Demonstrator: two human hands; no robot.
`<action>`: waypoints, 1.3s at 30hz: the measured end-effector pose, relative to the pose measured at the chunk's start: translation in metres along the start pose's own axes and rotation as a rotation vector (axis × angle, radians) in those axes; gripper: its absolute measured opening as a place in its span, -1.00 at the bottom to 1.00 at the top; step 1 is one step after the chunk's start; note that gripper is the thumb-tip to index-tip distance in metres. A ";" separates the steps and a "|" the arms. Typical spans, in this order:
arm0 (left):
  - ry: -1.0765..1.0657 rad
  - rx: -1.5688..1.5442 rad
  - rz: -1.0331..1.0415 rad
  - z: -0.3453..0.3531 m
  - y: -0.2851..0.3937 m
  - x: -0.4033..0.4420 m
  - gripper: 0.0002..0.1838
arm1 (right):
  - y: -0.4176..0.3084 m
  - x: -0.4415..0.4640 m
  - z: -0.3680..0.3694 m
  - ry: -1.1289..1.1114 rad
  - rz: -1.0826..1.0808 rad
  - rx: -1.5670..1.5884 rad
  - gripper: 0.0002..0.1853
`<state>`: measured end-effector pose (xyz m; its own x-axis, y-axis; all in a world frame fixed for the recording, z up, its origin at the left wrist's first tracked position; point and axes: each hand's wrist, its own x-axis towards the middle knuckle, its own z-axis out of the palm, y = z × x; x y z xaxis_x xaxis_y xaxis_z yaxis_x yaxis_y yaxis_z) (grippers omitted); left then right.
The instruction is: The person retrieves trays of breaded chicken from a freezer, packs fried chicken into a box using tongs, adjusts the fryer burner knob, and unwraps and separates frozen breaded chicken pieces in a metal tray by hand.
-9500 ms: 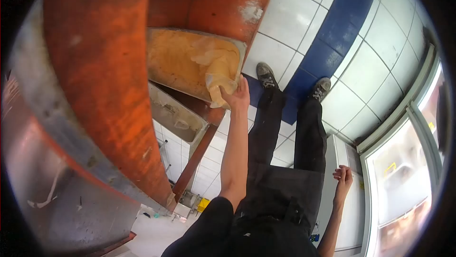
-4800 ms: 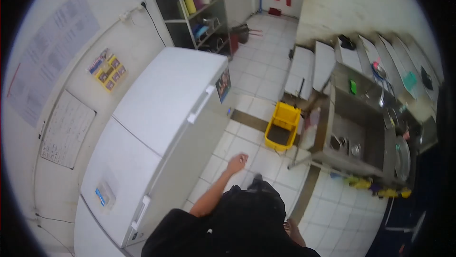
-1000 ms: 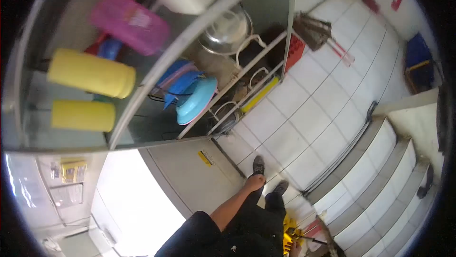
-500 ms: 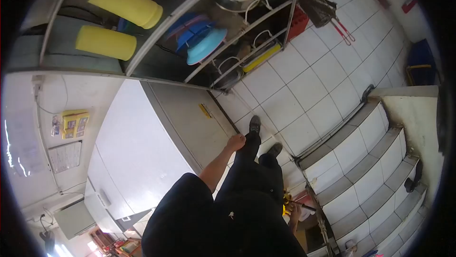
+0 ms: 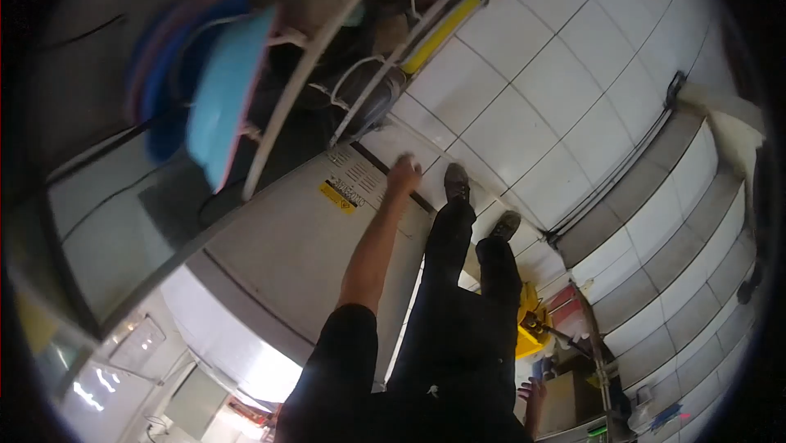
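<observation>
Light-blue plastic marks the outermost bowl (image 5: 229,99), the nearest of a blurred stack on the shelf (image 5: 288,103), at 10 o'clock from the left hand (image 5: 404,174). Half a second ago the shelf looked farther off and 2 yellow cups showed clearly on it; now the bowls loom larger, and only a yellow blur shows at the left edge. So the person appears to have stepped closer, putting the shelf's low tiers, I judge, in easier reach.

At 8 o'clock from that hand lies the freezer (image 5: 286,230), its vented end bearing a yellow label (image 5: 337,197). The hand overlaps the vented end's far corner; contact can't be told. Its fingers look loosely curled, and blur hides whether they hold anything.

A yellow strip (image 5: 442,33) sits on the low tier, between 12 and 1 o'clock from it. At 3 and 4 o'clock are 2 shoes (image 5: 458,181).

Farther right, the right hand (image 5: 532,392) hangs with fingers slightly spread, nothing visible in them. The yellow bucket (image 5: 528,341) is at 12 o'clock from it, the steps (image 5: 647,238) at 1.
</observation>
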<state>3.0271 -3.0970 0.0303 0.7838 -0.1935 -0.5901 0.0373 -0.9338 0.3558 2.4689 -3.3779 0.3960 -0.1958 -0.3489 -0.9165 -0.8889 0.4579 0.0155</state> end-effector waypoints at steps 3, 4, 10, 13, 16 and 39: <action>0.080 0.062 -0.104 -0.007 -0.024 0.079 -0.40 | -0.002 -0.001 0.013 0.032 0.074 -0.067 -0.64; 0.119 0.035 -0.124 -0.013 -0.031 0.103 -0.38 | -0.001 0.002 0.019 0.039 0.097 -0.071 -0.64; 0.405 0.030 -0.077 -0.021 -0.007 0.118 -0.36 | -0.013 -0.006 0.023 0.049 0.076 -0.072 -0.63; 0.456 0.007 -0.031 -0.016 -0.008 0.119 -0.36 | -0.023 -0.008 0.017 0.074 0.069 -0.062 -0.61; 0.484 0.065 -0.052 -0.010 -0.005 0.121 -0.35 | -0.023 -0.007 0.008 0.093 0.074 -0.055 -0.59; 0.603 0.280 0.119 -0.061 -0.018 0.118 -0.83 | -0.019 -0.010 0.021 0.117 0.110 -0.007 -0.62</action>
<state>3.1567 -3.0850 -0.0019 0.9845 -0.1738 -0.0215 -0.1690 -0.9751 0.1439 2.4966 -3.3661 0.3969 -0.3391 -0.3902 -0.8560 -0.8621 0.4932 0.1167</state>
